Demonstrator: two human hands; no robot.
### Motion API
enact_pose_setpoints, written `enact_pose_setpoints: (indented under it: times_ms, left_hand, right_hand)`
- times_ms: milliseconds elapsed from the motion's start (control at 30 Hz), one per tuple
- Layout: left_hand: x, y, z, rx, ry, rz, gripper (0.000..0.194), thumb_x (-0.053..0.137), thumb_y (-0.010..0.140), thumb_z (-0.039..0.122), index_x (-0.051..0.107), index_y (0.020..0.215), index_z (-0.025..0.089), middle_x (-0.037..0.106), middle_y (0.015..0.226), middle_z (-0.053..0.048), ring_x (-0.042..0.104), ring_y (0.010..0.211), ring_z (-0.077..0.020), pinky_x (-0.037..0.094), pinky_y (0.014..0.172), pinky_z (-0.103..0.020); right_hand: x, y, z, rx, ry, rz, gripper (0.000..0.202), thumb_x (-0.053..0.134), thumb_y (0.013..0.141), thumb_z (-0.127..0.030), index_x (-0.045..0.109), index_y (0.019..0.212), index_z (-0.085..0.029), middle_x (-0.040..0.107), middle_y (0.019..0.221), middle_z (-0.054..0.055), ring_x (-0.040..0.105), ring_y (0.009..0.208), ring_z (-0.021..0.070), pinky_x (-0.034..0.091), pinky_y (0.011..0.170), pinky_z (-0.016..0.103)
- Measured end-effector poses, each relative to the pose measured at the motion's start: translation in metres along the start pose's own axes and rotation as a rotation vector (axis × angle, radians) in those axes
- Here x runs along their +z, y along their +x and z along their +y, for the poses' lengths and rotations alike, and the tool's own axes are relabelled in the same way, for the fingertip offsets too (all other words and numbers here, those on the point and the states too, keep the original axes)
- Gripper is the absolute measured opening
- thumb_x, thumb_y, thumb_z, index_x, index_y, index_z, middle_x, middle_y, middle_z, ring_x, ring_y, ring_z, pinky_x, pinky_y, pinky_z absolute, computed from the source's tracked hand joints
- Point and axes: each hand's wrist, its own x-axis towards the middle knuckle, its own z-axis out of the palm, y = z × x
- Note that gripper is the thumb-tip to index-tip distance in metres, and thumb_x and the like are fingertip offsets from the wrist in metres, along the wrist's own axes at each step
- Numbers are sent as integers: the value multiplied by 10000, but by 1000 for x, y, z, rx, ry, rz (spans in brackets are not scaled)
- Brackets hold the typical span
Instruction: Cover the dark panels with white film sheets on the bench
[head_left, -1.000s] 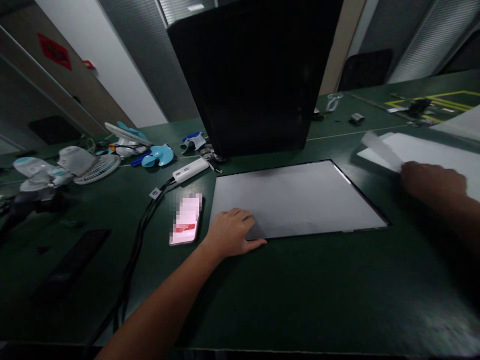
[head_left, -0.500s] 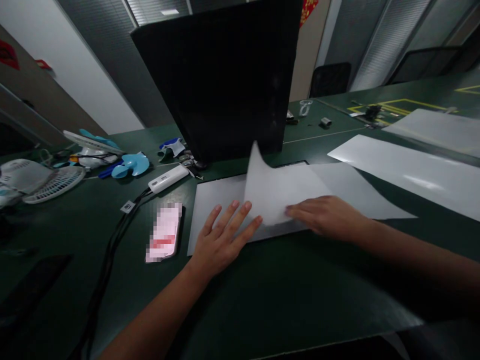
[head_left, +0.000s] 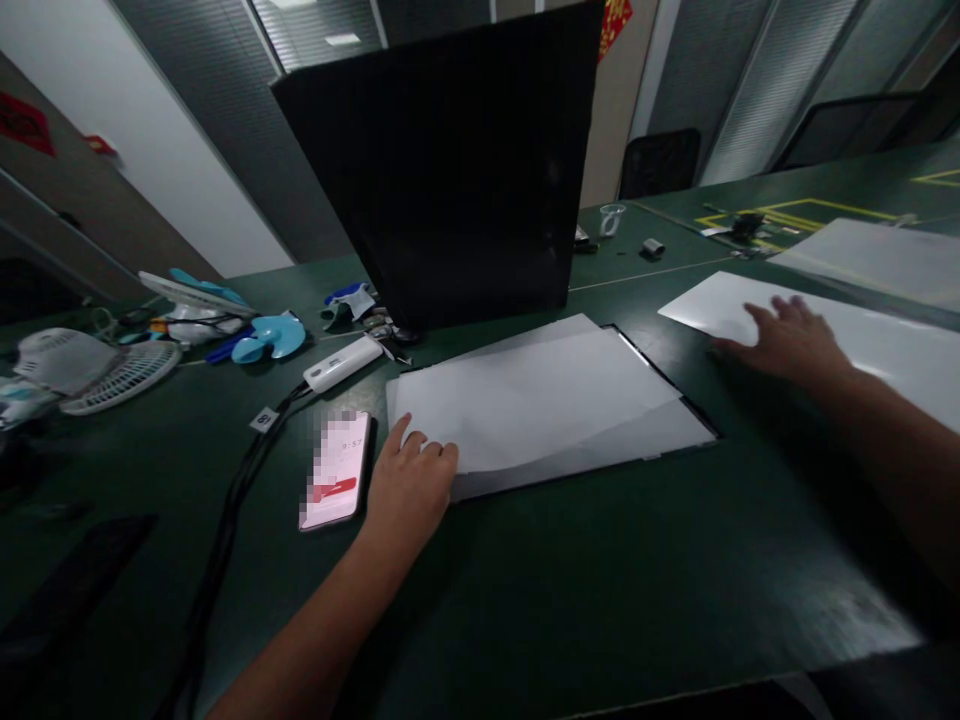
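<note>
A thin white sheet (head_left: 525, 400) lies slightly askew over a flat panel with a dark frame (head_left: 675, 430) at the middle of the table. My left hand (head_left: 412, 480) rests at the panel's lower left corner, index finger stretched onto the sheet and the other fingers curled; whether it pinches anything is hidden. Off to the right, my right hand (head_left: 795, 345) has its fingers spread and holds nothing. It is over the near edge of a long glossy white sheet (head_left: 892, 350).
A large black panel (head_left: 465, 170) stands upright behind. A phone (head_left: 341, 470), a white power bank (head_left: 343, 363) with black cables, and fan parts (head_left: 270, 338) occupy the left. Another white sheet (head_left: 877, 255) lies far right, with a plastic cup (head_left: 611, 218) at the back.
The thin sheet, curled up before, now lies flat on the framed panel. My right hand has let go of it and moved right; my left hand has shifted slightly left and curled its fingers.
</note>
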Motion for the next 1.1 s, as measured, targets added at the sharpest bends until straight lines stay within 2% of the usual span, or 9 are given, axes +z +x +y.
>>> enact_pose_setpoints:
  times_ms: [100, 233, 367, 500, 600, 733, 900, 1033, 1100]
  left_hand:
    - [-3, 2, -2, -40, 2, -56, 281, 577, 824, 36, 767, 994, 155, 800, 915, -94, 760, 975, -302, 441, 1174, -575]
    - [-2, 1, -3, -46, 5, -2, 282, 522, 838, 22, 739, 947, 165, 791, 891, -95, 772, 862, -296, 549, 1032, -554]
    - [4, -1, -3, -45, 34, 92, 291, 469, 849, 16, 706, 881, 182, 775, 834, -88, 760, 780, -288, 615, 847, -487]
    - [8, -1, -3, -48, 34, 115, 274, 479, 852, 20, 699, 888, 179, 775, 843, -98, 760, 789, -286, 610, 842, -468]
    - [8, 0, -3, -50, 26, 101, 269, 478, 839, 6, 685, 863, 176, 773, 837, -111, 759, 787, -299, 604, 803, -452]
    - [9, 0, -4, -45, 6, 77, 253, 493, 809, -7, 677, 854, 160, 765, 821, -136, 756, 782, -334, 602, 783, -475]
    - [10, 1, -6, -6, -4, 87, 259, 504, 800, -9, 682, 864, 169, 769, 830, -126, 760, 785, -328, 617, 793, -482]
    - [10, 1, -6, 8, -4, 87, 263, 498, 793, -8, 685, 852, 168, 766, 830, -127, 759, 782, -326, 629, 806, -499]
    - [10, 1, -6, 11, -20, 78, 264, 508, 779, -6, 691, 860, 167, 767, 846, -129, 761, 804, -329, 629, 844, -522]
  right_hand:
    - [16, 15, 44, 184, -22, -152, 989, 355, 920, -803, 432, 1579, -69, 375, 1526, 348, 372, 1435, 415, 359, 1088, 619]
    - [24, 20, 57, 218, -11, -222, 940, 343, 905, -843, 444, 1591, -209, 469, 1491, 262, 524, 1256, 313, 420, 941, 448]
    - [13, 14, 45, 301, -28, -132, 913, 318, 913, -843, 469, 1563, -221, 548, 1364, 288, 575, 1046, 296, 351, 810, 441]
    - [-10, 1, 27, 304, -55, 33, 794, 264, 988, -734, 497, 1520, -192, 601, 1235, 282, 571, 979, 268, 322, 812, 432]
    - [-25, -11, 10, 229, -83, 155, 662, 314, 1030, -571, 420, 1561, -191, 579, 1292, 247, 562, 1043, 268, 322, 834, 415]
    - [-33, -21, -15, 41, -116, 175, 669, 477, 969, -312, 339, 1599, -135, 485, 1421, 233, 548, 1099, 219, 359, 824, 339]
    - [-32, -25, -34, -113, -125, 166, 460, 452, 1024, -340, 547, 1438, -164, 573, 1336, 131, 566, 1017, 156, 465, 880, 315]
    - [-37, -35, -48, -179, -120, 213, 478, 328, 1042, -275, 623, 1412, -211, 639, 1300, 122, 607, 934, 177, 418, 785, 311]
    - [-43, -46, -62, -218, -114, 248, 495, 291, 1053, -311, 653, 1379, -219, 657, 1279, 112, 622, 931, 190, 404, 756, 311]
